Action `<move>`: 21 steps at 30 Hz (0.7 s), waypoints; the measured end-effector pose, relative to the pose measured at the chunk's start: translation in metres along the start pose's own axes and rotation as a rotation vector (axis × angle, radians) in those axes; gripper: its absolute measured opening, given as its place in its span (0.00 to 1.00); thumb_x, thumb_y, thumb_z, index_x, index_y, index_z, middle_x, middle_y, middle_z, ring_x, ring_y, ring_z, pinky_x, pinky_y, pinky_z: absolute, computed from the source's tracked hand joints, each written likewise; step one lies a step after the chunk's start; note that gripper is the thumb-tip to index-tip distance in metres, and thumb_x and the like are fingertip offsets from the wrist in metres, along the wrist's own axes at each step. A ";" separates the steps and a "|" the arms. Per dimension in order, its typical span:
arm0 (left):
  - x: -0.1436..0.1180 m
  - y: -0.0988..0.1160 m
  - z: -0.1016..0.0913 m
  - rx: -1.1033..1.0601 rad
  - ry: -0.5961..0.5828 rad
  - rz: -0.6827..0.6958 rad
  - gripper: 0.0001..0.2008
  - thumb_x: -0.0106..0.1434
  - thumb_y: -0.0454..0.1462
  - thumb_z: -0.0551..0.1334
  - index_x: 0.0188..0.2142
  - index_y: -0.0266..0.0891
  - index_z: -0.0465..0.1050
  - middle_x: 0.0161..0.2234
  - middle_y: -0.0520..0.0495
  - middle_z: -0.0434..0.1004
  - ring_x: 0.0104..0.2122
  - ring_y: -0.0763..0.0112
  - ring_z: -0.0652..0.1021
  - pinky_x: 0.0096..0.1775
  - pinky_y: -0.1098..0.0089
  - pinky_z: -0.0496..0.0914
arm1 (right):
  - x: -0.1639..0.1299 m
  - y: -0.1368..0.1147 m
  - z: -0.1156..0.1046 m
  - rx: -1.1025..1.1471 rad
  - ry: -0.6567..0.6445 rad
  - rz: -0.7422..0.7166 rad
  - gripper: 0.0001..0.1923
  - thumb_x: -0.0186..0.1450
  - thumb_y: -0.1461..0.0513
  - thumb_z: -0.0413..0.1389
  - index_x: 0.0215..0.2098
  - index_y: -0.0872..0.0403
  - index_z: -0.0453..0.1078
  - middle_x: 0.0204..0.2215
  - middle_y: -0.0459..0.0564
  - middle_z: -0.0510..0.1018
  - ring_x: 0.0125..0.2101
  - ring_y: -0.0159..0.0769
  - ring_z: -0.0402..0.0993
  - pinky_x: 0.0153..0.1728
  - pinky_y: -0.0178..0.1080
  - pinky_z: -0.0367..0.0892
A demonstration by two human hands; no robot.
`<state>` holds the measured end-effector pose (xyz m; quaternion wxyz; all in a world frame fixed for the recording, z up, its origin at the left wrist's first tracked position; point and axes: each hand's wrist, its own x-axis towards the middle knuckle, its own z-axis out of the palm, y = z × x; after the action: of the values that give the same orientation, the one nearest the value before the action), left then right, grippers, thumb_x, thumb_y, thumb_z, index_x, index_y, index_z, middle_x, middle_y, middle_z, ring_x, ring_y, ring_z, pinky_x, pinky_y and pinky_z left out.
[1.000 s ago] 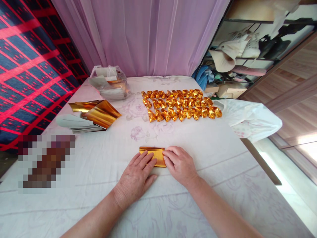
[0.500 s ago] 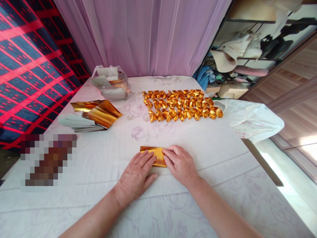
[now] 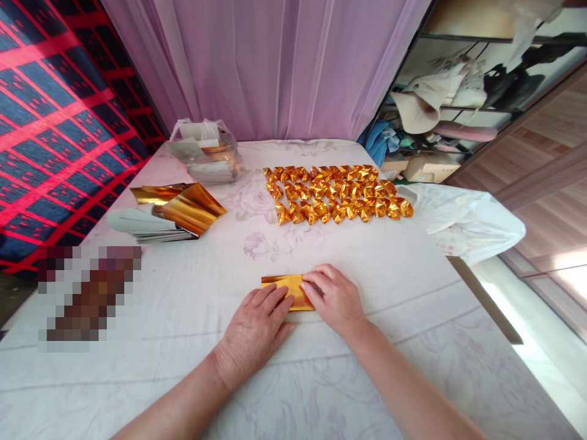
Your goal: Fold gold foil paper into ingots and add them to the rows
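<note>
Both hands press a folded gold foil sheet (image 3: pixel 285 287) flat on the near table (image 3: pixel 413 293): left hand (image 3: pixel 254 330) fingers together on top, right hand (image 3: pixel 334 299) fingertips pinning its right end.

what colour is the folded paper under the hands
Shiny metallic gold, seen in the head view: the folded foil paper strip pressed flat on the white cloth.

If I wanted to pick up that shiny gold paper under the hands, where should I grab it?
Probably by its far left corner, coming from the left. The folded gold paper lies flat on the white cloth; the left hand covers its near edge and the right hand its right end, so only that corner is bare.
</note>
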<state>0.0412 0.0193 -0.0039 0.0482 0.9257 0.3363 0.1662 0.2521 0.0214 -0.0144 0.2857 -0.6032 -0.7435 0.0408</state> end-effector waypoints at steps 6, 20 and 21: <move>0.005 -0.004 -0.007 -0.122 0.015 -0.015 0.16 0.69 0.44 0.57 0.52 0.39 0.72 0.49 0.40 0.78 0.49 0.56 0.77 0.50 0.54 0.71 | 0.006 -0.004 -0.002 -0.064 -0.104 0.102 0.06 0.64 0.62 0.59 0.41 0.50 0.74 0.40 0.49 0.77 0.37 0.36 0.75 0.40 0.36 0.69; 0.011 -0.041 -0.003 -0.090 0.074 -0.327 0.12 0.61 0.39 0.66 0.45 0.43 0.77 0.51 0.44 0.78 0.52 0.52 0.74 0.53 0.50 0.66 | 0.010 -0.005 -0.009 -0.044 -0.238 0.148 0.07 0.65 0.62 0.59 0.42 0.50 0.73 0.43 0.49 0.76 0.40 0.37 0.75 0.41 0.37 0.69; 0.012 -0.040 -0.004 -0.103 0.068 -0.339 0.11 0.61 0.38 0.66 0.44 0.44 0.77 0.51 0.44 0.78 0.52 0.53 0.74 0.53 0.50 0.66 | 0.010 -0.005 -0.010 -0.042 -0.242 0.147 0.06 0.65 0.62 0.59 0.41 0.51 0.73 0.42 0.49 0.76 0.40 0.37 0.75 0.41 0.37 0.68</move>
<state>0.0238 0.0576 -0.0055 0.1114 0.8459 0.4801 0.2038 0.2511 0.0265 -0.0004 0.1775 -0.6524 -0.7271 0.1187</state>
